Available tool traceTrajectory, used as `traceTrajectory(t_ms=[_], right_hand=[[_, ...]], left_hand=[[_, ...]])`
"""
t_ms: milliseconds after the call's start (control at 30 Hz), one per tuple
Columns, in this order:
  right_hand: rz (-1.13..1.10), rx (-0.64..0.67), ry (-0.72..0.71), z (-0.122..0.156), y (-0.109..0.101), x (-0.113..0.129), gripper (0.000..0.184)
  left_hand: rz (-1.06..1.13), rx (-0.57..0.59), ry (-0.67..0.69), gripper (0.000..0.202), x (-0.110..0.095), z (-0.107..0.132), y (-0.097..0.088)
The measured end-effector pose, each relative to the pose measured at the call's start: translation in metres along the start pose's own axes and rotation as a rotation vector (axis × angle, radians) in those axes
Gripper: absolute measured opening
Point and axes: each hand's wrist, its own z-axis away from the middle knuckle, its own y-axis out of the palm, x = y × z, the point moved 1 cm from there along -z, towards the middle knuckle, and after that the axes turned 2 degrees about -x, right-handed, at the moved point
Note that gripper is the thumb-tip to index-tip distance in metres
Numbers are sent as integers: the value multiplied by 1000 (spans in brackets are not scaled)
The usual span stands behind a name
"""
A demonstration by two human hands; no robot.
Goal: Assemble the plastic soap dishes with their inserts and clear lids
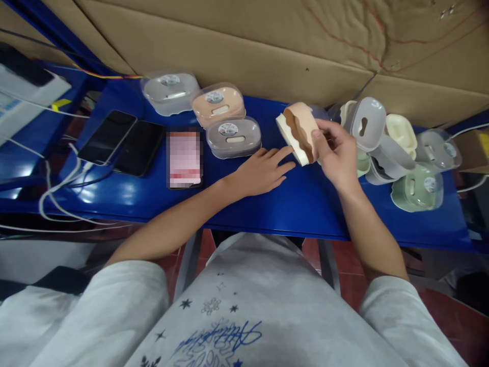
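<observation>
My right hand point(339, 153) grips a peach soap box point(301, 114) with a wavy edge, thumb on its near side and fingers behind. The box is tilted on its side above the blue table, and a cream plastic piece point(291, 140) lies along its lower left face. My left hand point(265, 172) is open, palm down, fingers stretched toward the box. Its index fingertip is at the cream piece; whether it presses on it I cannot tell. Left of it sit a grey lidded soap box point(233, 145), a peach lidded one point(219, 107) and another grey one point(171, 94).
At the right stand a grey box part point(370, 122), a cream tray point(401, 133), a green lidded soap box point(416, 191) and a grey lidded one point(437, 150). Phones point(109, 136) with white cables and a lit phone point(185, 160) lie left on the blue table point(301, 214). Cardboard point(244, 46) lines the back.
</observation>
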Motion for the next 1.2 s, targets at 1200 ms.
traceTrajectory(t_ms=[1200], right_hand=[[34, -38, 29, -5, -7, -8, 46]], left_hand=[[34, -51, -52, 58, -3, -3, -5]])
